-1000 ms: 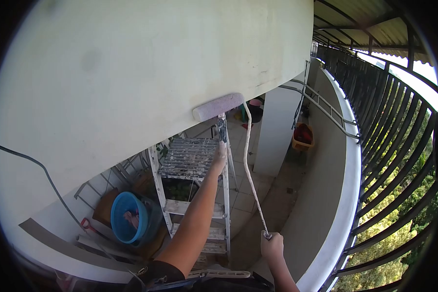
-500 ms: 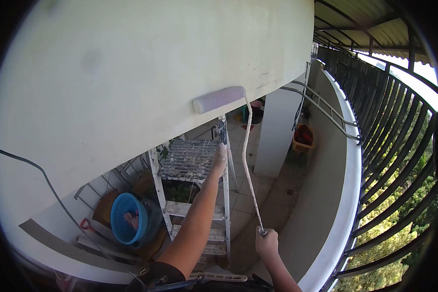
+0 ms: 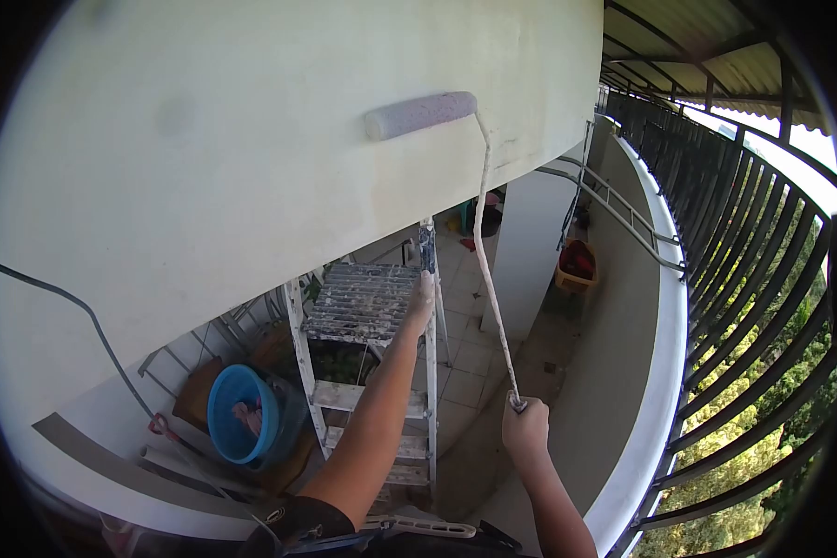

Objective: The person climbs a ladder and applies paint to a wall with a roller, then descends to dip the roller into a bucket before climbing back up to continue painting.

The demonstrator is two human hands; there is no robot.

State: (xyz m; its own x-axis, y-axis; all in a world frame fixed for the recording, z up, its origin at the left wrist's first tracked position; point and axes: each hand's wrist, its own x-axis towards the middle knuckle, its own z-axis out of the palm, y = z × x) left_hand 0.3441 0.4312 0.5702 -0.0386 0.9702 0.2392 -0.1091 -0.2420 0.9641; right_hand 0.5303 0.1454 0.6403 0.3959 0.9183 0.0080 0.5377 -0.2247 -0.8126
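My right hand (image 3: 524, 430) grips the lower end of a long pole (image 3: 493, 270) that carries a pale paint roller (image 3: 419, 115). The roller lies flat against the cream wall (image 3: 251, 149) high above me. My left hand (image 3: 422, 299) is stretched forward and holds the top of a paint-spattered stepladder (image 3: 367, 307), next to its upright rail.
A blue bucket (image 3: 237, 414) sits on the floor left of the ladder. A black cable (image 3: 93, 330) runs across the wall. A white pillar (image 3: 530, 251) and an orange tub (image 3: 577, 265) stand farther along. The curved balcony parapet (image 3: 656, 372) and dark railing (image 3: 763, 279) run along the right.
My right hand has pushed the pole upward, and the roller has travelled up the wall from near its lower edge. The left hand has stayed on the ladder.
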